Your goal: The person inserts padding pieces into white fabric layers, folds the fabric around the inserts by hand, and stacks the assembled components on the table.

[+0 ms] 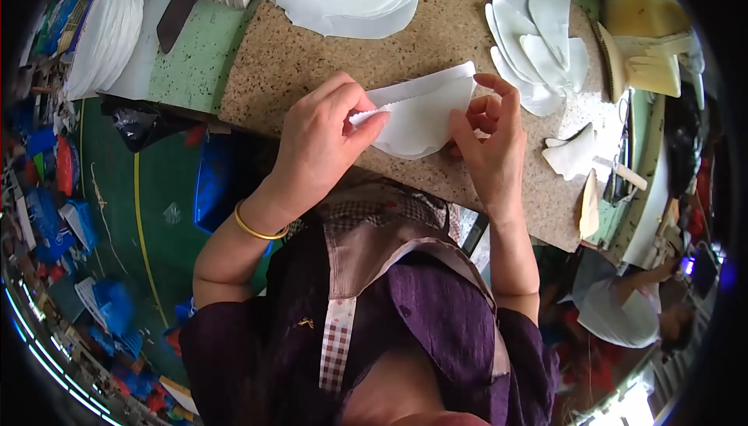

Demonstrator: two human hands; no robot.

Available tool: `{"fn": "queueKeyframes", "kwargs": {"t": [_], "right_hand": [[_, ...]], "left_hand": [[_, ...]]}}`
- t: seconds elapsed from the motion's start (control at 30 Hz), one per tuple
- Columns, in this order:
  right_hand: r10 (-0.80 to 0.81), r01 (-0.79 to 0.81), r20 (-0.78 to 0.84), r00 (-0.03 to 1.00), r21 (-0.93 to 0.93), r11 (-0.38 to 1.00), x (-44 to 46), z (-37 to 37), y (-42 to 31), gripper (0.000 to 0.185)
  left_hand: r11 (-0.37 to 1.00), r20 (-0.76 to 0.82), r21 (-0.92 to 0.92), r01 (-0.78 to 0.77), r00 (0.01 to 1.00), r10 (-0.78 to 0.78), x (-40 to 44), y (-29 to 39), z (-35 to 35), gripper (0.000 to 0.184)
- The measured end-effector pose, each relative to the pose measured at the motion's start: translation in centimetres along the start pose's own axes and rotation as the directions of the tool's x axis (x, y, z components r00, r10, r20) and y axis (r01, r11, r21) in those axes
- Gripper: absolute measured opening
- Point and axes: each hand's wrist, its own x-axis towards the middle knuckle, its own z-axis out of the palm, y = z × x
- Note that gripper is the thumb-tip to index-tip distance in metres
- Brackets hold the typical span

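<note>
A white, flexible cut piece [425, 118] with a zigzag edge and a folded-over strip along its top is held up over the front of the speckled board [265, 75]. My left hand [323, 118] pinches its left end between thumb and fingers. At its right edge, my right hand [495, 130] has the thumb and curled fingers closed on the piece; some of those fingertips are hidden behind it. Beyond my hands lies a pile of larger pale cut pieces [351, 5]. Smaller pale pieces [538, 44] lie fanned out to the right.
White pieces [105, 44] stand stacked at the far left, near a dark strip [176, 19]. On the right are a wooden handle [623, 173], scraps [573, 153] and a yellowish block [650, 71]. A blue bin [210, 180] stands below the table. Another person [623, 309] is at lower right.
</note>
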Motion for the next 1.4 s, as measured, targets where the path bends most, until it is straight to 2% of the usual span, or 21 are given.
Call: {"fn": "queueKeyframes", "kwargs": {"t": [0.03, 0.13, 0.2, 0.23, 0.3, 0.37, 0.4, 0.43, 0.47, 0.53, 0.57, 0.67, 0.73, 0.83, 0.93, 1.0, 1.07, 1.17, 1.27, 1.33, 1.4], "right_hand": [[-0.027, 0.027, -0.002, 1.0, -0.073, 0.997, 0.0, 0.1, -0.1, 0.042], [-0.115, 0.119, 0.032, 0.993, -0.337, 0.934, -0.1, 0.4, -0.2, 0.041], [-0.172, 0.202, 0.107, 0.979, -0.55, 0.811, 0.1, 0.5, -0.2, 0.042], [-0.109, 0.167, 0.131, 0.985, -0.61, 0.775, 0.3, 0.3, -0.7, 0.041], [0.022, 0.107, 0.168, 0.986, -0.719, 0.687, 0.7, -0.5, -1.8, 0.041], [-0.274, 0.274, 0.125, 0.954, -0.735, 0.62, 0.6, -1.8, -1.3, 0.038], [-0.42, 0.351, 0.107, 0.901, -0.747, 0.564, 0.5, -2.2, -1.2, 0.037], [-0.46, 0.408, 0.102, 0.882, -0.651, 0.64, -0.1, -1.3, -1.3, 0.032], [-0.533, 0.512, 0.148, 0.833, -0.573, 0.64, -0.8, -0.2, -1.7, 0.03], [-0.619, 0.672, 0.297, 0.727, -0.494, 0.552, -1.3, 1.6, -1.4, 0.029], [-0.587, 0.644, 0.292, 0.755, -0.493, 0.584, -1.4, 1.6, -1.7, 0.029], [-0.529, 0.593, 0.279, 0.802, -0.478, 0.647, -1.5, 1.5, -2.4, 0.026], [-0.527, 0.584, 0.262, 0.809, -0.464, 0.666, -1.4, 1.1, -2.3, 0.023], [-0.59, 0.55, 0.055, 0.806, -0.439, 0.71, -1.1, -1.4, -1.2, 0.019], [-0.484, 0.348, -0.125, 0.866, -0.545, 0.763, -1.6, -5.8, 0.1, 0.015], [-0.404, 0.211, -0.211, 0.89, -0.593, 0.777, -2.4, -8.7, 1.6, 0.017], [-0.337, 0.109, -0.204, 0.919, -0.692, 0.714, -3.5, -10.9, 2.7, 0.024], [-0.289, 0.057, -0.174, 0.942, -0.762, 0.645, -4.7, -11.8, 4.4, 0.032], [-0.436, 0.154, -0.117, 0.893, -0.829, 0.538, -4.5, -11.8, 6.5, 0.025], [-0.51, 0.18, -0.145, 0.848, -0.826, 0.534, -4.3, -11.3, 7.4, 0.019], [-0.399, 0.065, -0.212, 0.892, -0.813, 0.578, -4.1, -11.3, 7.2, 0.012]], "left_hand": [[0.999, 0.001, 0.035, -0.025, 1.0, 0.025, 0.0, 0.0, 0.1, 0.021], [0.893, 0.024, 0.424, -0.15, 0.988, 0.154, 0.0, 0.4, 0.5, 0.028], [0.862, 0.046, 0.5, -0.084, 0.996, 0.07, 0.0, 0.5, 0.2, 0.033], [0.838, 0.052, 0.542, -0.055, 0.998, 0.032, 0.1, 0.4, -0.2, 0.035], [0.858, -0.015, 0.513, -0.023, 0.999, 0.036, 0.3, -0.1, -1.0, 0.036], [0.878, -0.055, 0.477, -0.044, 0.995, 0.079, 0.6, -0.3, -1.4, 0.033], [0.886, -0.065, 0.456, -0.08, 0.99, 0.123, 0.8, -0.2, -1.4, 0.031], [0.893, -0.073, 0.435, -0.116, 0.984, 0.164, 1.0, -0.2, -1.4, 0.029], [0.915, -0.061, 0.37, -0.162, 0.978, 0.198, 1.5, -0.6, -1.9, 0.027], [0.937, -0.034, 0.232, -0.261, 0.96, 0.276, 4.0, -1.5, -3.2, 0.022], [0.967, -0.124, 0.154, -0.204, 0.967, 0.224, 5.3, -0.7, -3.6, 0.017], [0.83, -0.165, 0.414, -0.374, 0.866, 0.473, 9.2, -3.5, -3.3, 0.016], [0.833, -0.088, 0.433, -0.344, 0.904, 0.419, 9.9, -4.7, -3.3, 0.017], [0.858, -0.057, 0.425, -0.289, 0.937, 0.344, 10.9, -5.7, -3.1, 0.022], [0.887, -0.088, 0.352, -0.299, 0.933, 0.349, 10.5, -5.0, -3.2, 0.024], [0.818, -0.043, 0.436, -0.374, 0.9, 0.434, 10.6, -5.1, -3.2, 0.021], [0.937, -0.046, 0.266, -0.227, 0.968, 0.247, 10.9, -5.1, -3.0, 0.014], [0.94, -0.052, 0.257, -0.226, 0.968, 0.247, 11.2, -5.5, -2.9, 0.014], [0.926, -0.087, 0.294, -0.236, 0.958, 0.272, 11.0, -5.4, -2.7, 0.018], [0.926, -0.054, 0.297, -0.232, 0.964, 0.259, 11.0, -4.7, -3.1, 0.022], [0.926, -0.041, 0.279, -0.255, 0.96, 0.277, 11.4, -5.8, -3.1, 0.016]]}}
